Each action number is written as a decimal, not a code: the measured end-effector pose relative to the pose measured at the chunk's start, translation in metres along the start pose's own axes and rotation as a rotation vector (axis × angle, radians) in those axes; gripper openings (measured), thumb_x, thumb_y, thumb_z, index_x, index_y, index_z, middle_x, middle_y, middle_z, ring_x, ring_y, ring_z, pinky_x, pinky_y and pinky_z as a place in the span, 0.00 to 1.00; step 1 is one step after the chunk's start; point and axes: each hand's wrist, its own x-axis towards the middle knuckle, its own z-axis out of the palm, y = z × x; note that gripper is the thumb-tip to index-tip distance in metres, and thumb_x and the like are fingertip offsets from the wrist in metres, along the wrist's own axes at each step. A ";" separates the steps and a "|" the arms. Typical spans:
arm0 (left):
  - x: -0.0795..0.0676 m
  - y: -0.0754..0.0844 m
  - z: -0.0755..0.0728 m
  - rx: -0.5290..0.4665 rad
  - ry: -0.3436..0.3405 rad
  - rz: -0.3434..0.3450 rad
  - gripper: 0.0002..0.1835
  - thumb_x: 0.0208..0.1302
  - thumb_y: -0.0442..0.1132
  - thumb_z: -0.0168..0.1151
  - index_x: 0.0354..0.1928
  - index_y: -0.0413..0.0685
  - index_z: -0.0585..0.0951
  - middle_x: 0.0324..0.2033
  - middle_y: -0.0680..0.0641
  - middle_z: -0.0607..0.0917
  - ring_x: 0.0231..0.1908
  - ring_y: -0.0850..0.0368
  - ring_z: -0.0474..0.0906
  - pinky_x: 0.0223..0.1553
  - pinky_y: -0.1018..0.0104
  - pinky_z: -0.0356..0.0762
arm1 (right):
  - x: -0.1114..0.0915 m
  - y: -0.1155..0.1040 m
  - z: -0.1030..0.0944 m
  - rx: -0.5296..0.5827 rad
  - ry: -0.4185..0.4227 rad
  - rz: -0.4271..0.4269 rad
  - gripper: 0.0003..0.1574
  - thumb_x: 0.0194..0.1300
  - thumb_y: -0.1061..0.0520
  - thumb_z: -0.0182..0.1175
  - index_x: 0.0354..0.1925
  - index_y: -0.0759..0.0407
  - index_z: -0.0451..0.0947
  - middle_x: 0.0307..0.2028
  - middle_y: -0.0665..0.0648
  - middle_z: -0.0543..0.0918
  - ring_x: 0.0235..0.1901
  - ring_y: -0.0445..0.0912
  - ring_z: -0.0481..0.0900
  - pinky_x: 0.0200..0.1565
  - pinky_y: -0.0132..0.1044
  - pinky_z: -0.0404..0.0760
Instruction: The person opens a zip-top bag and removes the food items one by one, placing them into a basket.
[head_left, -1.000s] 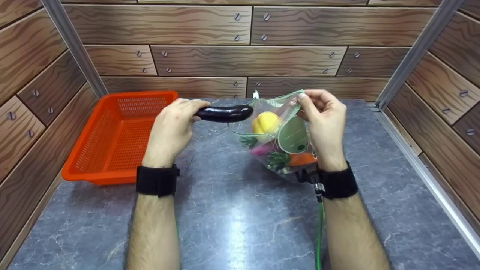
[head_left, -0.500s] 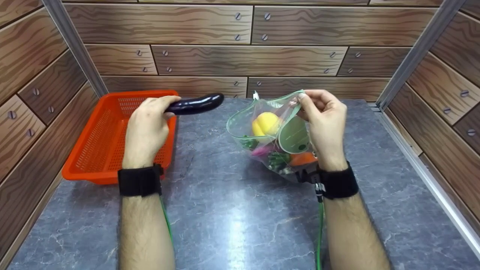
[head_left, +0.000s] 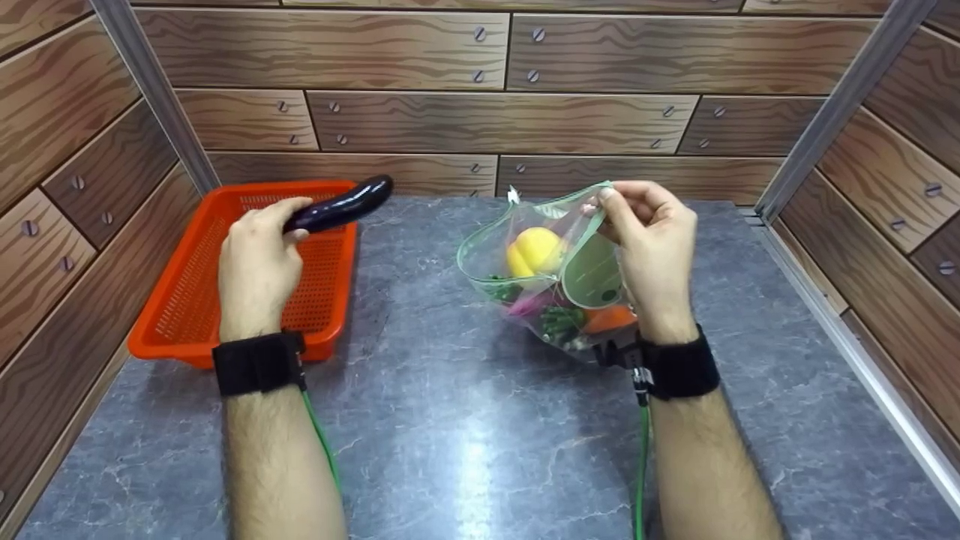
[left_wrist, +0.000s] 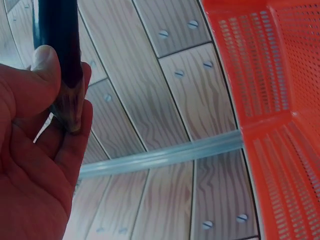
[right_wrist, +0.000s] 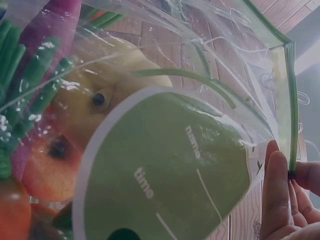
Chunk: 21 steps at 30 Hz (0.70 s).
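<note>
My left hand (head_left: 259, 259) grips a glossy dark purple eggplant (head_left: 341, 208) by its stem end, above the orange plastic basket (head_left: 341, 315). The left wrist view shows the thumb and fingers round the stem end of the eggplant (left_wrist: 56, 35). At the right, my right hand (head_left: 651, 244) pinches the green-edged rim of a clear zip bag (head_left: 480, 259), whose mouth gapes to the left. Inside the bag are a yellow fruit or pepper (head_left: 535, 252) and green, pink and orange produce. A green label with "name" and "time" (right_wrist: 165, 165) covers part of the contents.
The basket stands at the left on a grey marbled tabletop (head_left: 420, 420). Wood-patterned walls (head_left: 420, 52) with metal corner rails (head_left: 832, 105) enclose the back and sides. A green cable (head_left: 641, 457) runs from the right wrist strap.
My left hand has carried the eggplant leftward, from the bag's mouth to above the basket. The eggplant's free end now tilts upward. My right hand still holds the bag in nearly the same place.
</note>
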 end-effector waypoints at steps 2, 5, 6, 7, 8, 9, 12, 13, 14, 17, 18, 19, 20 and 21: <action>0.000 -0.006 -0.003 0.003 -0.018 -0.036 0.23 0.85 0.31 0.68 0.75 0.50 0.89 0.69 0.29 0.91 0.68 0.23 0.87 0.71 0.24 0.82 | 0.000 0.000 0.000 0.004 -0.004 -0.002 0.07 0.80 0.66 0.74 0.51 0.72 0.91 0.35 0.50 0.97 0.37 0.40 0.96 0.44 0.33 0.97; 0.000 -0.013 -0.007 0.000 -0.043 -0.081 0.23 0.85 0.31 0.67 0.76 0.51 0.88 0.70 0.28 0.90 0.67 0.23 0.88 0.70 0.24 0.83 | 0.000 -0.001 0.000 -0.001 -0.010 0.001 0.09 0.81 0.65 0.74 0.52 0.73 0.90 0.36 0.51 0.97 0.37 0.41 0.97 0.45 0.34 0.97; -0.001 -0.014 -0.008 -0.002 -0.048 -0.093 0.23 0.85 0.31 0.67 0.76 0.51 0.88 0.70 0.28 0.90 0.66 0.23 0.88 0.70 0.25 0.83 | 0.000 -0.001 0.000 0.001 -0.012 0.008 0.09 0.81 0.65 0.74 0.52 0.73 0.90 0.36 0.51 0.97 0.37 0.41 0.97 0.45 0.34 0.97; -0.002 -0.016 -0.009 -0.003 -0.052 -0.103 0.23 0.85 0.31 0.67 0.77 0.51 0.88 0.70 0.28 0.90 0.65 0.23 0.88 0.69 0.25 0.84 | 0.000 -0.001 0.000 -0.002 -0.012 0.013 0.09 0.81 0.65 0.74 0.52 0.72 0.90 0.36 0.51 0.97 0.37 0.41 0.97 0.45 0.34 0.97; -0.002 -0.017 -0.010 -0.003 -0.056 -0.112 0.23 0.85 0.32 0.67 0.77 0.51 0.87 0.70 0.28 0.90 0.65 0.23 0.88 0.69 0.25 0.84 | 0.000 -0.001 0.000 -0.006 -0.012 0.016 0.09 0.81 0.65 0.73 0.52 0.72 0.90 0.36 0.50 0.97 0.37 0.41 0.97 0.46 0.34 0.97; -0.003 -0.018 -0.012 -0.003 -0.059 -0.121 0.23 0.85 0.32 0.67 0.77 0.51 0.87 0.70 0.28 0.90 0.64 0.23 0.89 0.69 0.25 0.84 | 0.000 -0.001 0.000 -0.007 -0.011 0.020 0.09 0.81 0.65 0.73 0.52 0.72 0.90 0.36 0.50 0.97 0.37 0.41 0.97 0.46 0.34 0.97; -0.005 -0.019 -0.016 0.003 -0.069 -0.145 0.23 0.86 0.32 0.67 0.77 0.51 0.87 0.70 0.28 0.90 0.63 0.23 0.89 0.68 0.25 0.84 | 0.000 -0.001 -0.001 -0.011 -0.010 0.020 0.09 0.82 0.65 0.73 0.53 0.72 0.91 0.36 0.50 0.97 0.37 0.41 0.97 0.45 0.33 0.97; -0.006 -0.019 -0.017 0.007 -0.072 -0.153 0.23 0.86 0.32 0.67 0.77 0.51 0.87 0.70 0.28 0.90 0.63 0.23 0.88 0.68 0.25 0.83 | 0.000 0.000 -0.001 -0.018 -0.009 0.014 0.08 0.82 0.65 0.72 0.52 0.71 0.91 0.36 0.50 0.97 0.37 0.40 0.97 0.44 0.33 0.97; -0.007 -0.019 -0.019 0.011 -0.076 -0.163 0.23 0.86 0.33 0.67 0.77 0.50 0.87 0.70 0.28 0.90 0.63 0.23 0.88 0.68 0.24 0.83 | 0.000 0.000 -0.001 -0.017 -0.009 0.011 0.08 0.82 0.65 0.72 0.52 0.71 0.91 0.35 0.49 0.97 0.37 0.40 0.97 0.44 0.33 0.97; -0.010 -0.021 -0.023 0.031 -0.097 -0.193 0.23 0.86 0.33 0.67 0.77 0.48 0.86 0.69 0.26 0.90 0.63 0.22 0.88 0.69 0.23 0.82 | 0.000 0.000 -0.001 -0.015 -0.012 0.000 0.08 0.81 0.64 0.73 0.52 0.71 0.91 0.35 0.50 0.97 0.37 0.40 0.96 0.42 0.31 0.96; -0.010 -0.022 -0.025 0.039 -0.110 -0.207 0.23 0.87 0.34 0.66 0.78 0.47 0.86 0.69 0.26 0.89 0.64 0.21 0.87 0.69 0.23 0.82 | 0.000 0.000 -0.001 -0.015 -0.013 -0.003 0.09 0.81 0.64 0.73 0.52 0.71 0.91 0.35 0.50 0.97 0.37 0.40 0.96 0.42 0.31 0.95; -0.011 -0.022 -0.026 0.047 -0.126 -0.223 0.23 0.87 0.34 0.66 0.78 0.46 0.85 0.69 0.26 0.89 0.64 0.21 0.87 0.69 0.23 0.82 | 0.000 0.000 -0.001 -0.015 -0.014 -0.003 0.09 0.81 0.64 0.73 0.52 0.71 0.91 0.35 0.50 0.97 0.37 0.40 0.96 0.42 0.31 0.95; -0.012 -0.023 -0.028 0.056 -0.141 -0.238 0.23 0.88 0.34 0.65 0.78 0.45 0.85 0.70 0.25 0.89 0.64 0.21 0.87 0.69 0.23 0.82 | 0.000 0.000 -0.001 -0.013 -0.015 -0.003 0.09 0.81 0.64 0.73 0.52 0.71 0.91 0.35 0.50 0.97 0.37 0.40 0.96 0.42 0.32 0.96; -0.013 -0.024 -0.029 0.065 -0.156 -0.252 0.23 0.88 0.35 0.65 0.78 0.45 0.85 0.70 0.25 0.88 0.64 0.21 0.87 0.69 0.23 0.82 | 0.000 0.000 -0.001 -0.013 -0.016 -0.003 0.09 0.81 0.64 0.73 0.52 0.71 0.91 0.35 0.50 0.97 0.37 0.41 0.96 0.42 0.32 0.96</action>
